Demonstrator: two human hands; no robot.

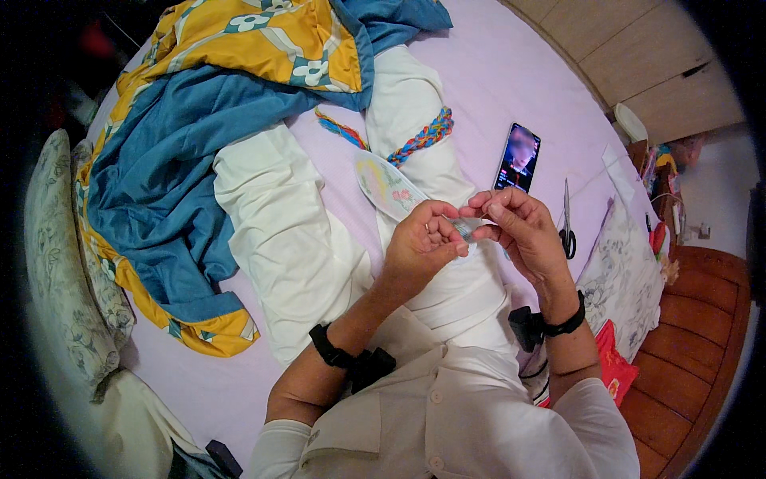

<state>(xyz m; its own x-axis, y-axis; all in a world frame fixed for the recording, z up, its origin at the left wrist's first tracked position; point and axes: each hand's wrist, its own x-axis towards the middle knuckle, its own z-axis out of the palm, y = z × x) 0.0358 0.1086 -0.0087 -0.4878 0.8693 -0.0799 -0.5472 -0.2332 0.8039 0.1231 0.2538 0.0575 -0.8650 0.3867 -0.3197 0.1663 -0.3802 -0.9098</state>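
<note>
Over my white-trousered lap lies a pale, insole-shaped cloth piece [388, 188] with a yellow patch and pink flowers. My left hand [423, 243] is closed on its near end, fingers curled, and a bit of bluish pattern shows between the hands. Close beside it, the thumb and fingers of my right hand [520, 227] are pinched together at the same end of the piece. Whatever the right fingertips hold is too small to make out. A multicoloured braided cord [424, 137] crosses my leg just beyond the piece.
A phone [518, 157] with its screen lit lies beyond my right hand. Black-handled scissors [567, 231] rest to its right on the lilac bedsheet [479, 64]. A blue and yellow quilt [183, 160] is heaped at left. Pillows flank both sides; a wooden headboard [678, 351] stands right.
</note>
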